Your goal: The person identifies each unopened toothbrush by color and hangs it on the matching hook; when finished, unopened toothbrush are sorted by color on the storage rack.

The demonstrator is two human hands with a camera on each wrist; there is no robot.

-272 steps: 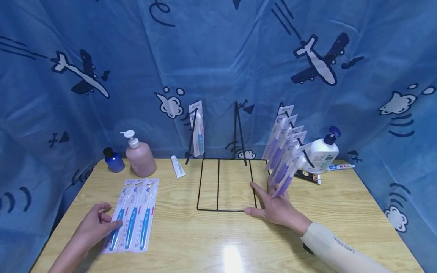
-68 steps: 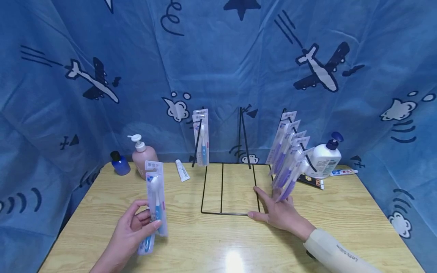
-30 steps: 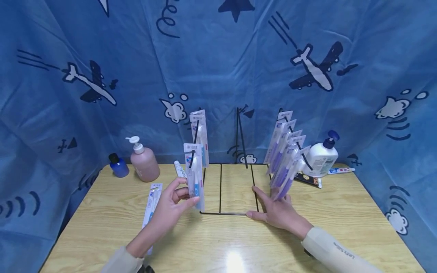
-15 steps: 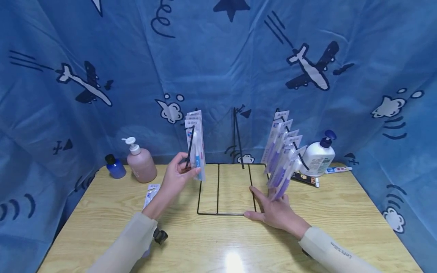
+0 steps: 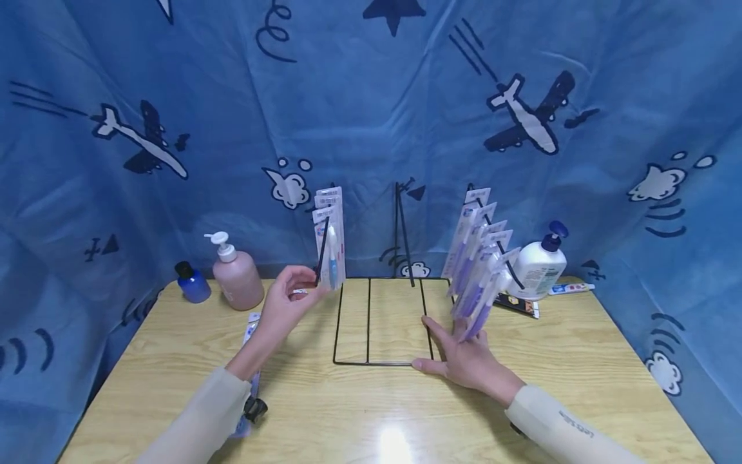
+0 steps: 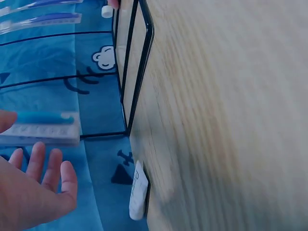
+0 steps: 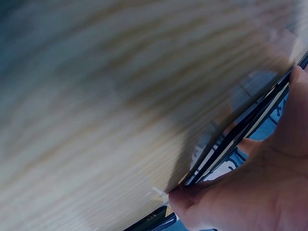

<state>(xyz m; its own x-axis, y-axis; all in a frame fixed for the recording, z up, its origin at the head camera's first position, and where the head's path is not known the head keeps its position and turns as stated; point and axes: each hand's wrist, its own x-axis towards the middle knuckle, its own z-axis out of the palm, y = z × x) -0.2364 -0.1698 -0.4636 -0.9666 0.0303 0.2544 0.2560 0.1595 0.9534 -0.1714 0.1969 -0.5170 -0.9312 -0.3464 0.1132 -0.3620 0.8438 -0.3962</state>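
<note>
Several blue packaged toothbrushes hang from the left arm of a black wire rack. My left hand is beside the lower end of the front pack; in the left wrist view its fingers are loosely bent, apart from the pack, and the thumb lies close to it. My right hand rests spread on the rack's right base, holding nothing. Purple packaged toothbrushes hang in a row above it. Another toothbrush pack lies on the table, partly hidden by my left forearm.
A pink pump bottle and a small blue bottle stand at back left. A white pump bottle, a black box and a toothpaste tube are at back right. A white tube lies left of the rack.
My left hand took toothbrush packs from the table, and more now hang on the left rack arm. It has just let go of the front pack and drawn slightly left. My right hand stayed put.
</note>
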